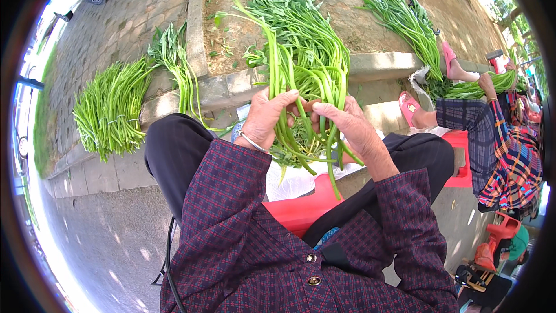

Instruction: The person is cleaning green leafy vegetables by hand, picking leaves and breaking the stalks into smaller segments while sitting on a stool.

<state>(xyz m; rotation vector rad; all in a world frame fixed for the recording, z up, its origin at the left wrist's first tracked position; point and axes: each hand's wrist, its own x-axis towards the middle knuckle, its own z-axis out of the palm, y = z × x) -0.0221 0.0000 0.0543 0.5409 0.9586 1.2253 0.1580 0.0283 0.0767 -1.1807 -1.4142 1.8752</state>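
Observation:
My left hand (264, 115), with a bangle on its wrist, grips a few long green leafy-vegetable stems (273, 67), thumb pressed on top. Their leafy tips rise above it. Across from it, my right hand (354, 130) holds more stems, whose cut ends hang below my fingers. The fingertips of both hands come close together among the stems and are partly hidden. Under my hands, loose leaves and trimmings (299, 134) lie on a white plastic sheet (280, 182) between my knees. Just beyond, a large heap of leafy greens (299, 21) rests across the kerb and bare ground.
Tied green bundles (113, 108) and a smaller loose bunch (173, 56) stand at left on the paving. Another pile (404, 21) lies at upper right. Beside me a person in pink slippers (408, 108) handles greens. A red plastic stool (299, 208) shows between my legs.

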